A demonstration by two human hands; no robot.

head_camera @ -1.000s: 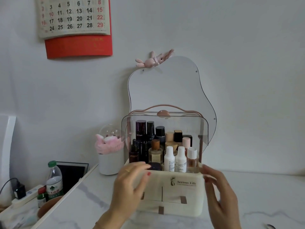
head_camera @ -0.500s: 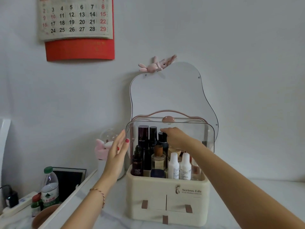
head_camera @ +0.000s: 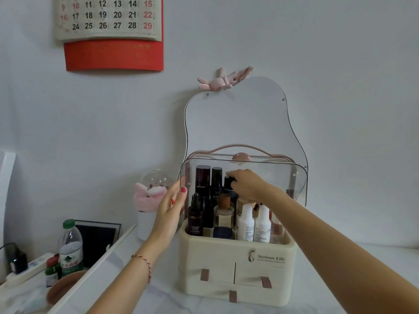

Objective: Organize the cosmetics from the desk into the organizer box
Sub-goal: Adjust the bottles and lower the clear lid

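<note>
The cream organizer box (head_camera: 235, 268) stands on the white desk, filled with several upright bottles under a clear raised cover (head_camera: 294, 177). My right hand (head_camera: 246, 183) reaches into the back row and pinches the top of a black bottle (head_camera: 227, 184). My left hand (head_camera: 171, 207) rests with straight fingers against the box's left side by the cover's edge. Two white bottles (head_camera: 254, 223) stand at the front right, a dark bottle (head_camera: 195, 214) marked Youth Code at the front left.
A wavy mirror (head_camera: 244, 118) with a pink rabbit leans behind the box. A white cup (head_camera: 145, 225) with a pink puff sits to its left. A water bottle (head_camera: 70, 248), power strip and brown bowl lie beyond the desk's left edge.
My right hand has gone from the box's right side into the compartment and closed on the black bottle's top. My left hand rose from the box front to its left side.
</note>
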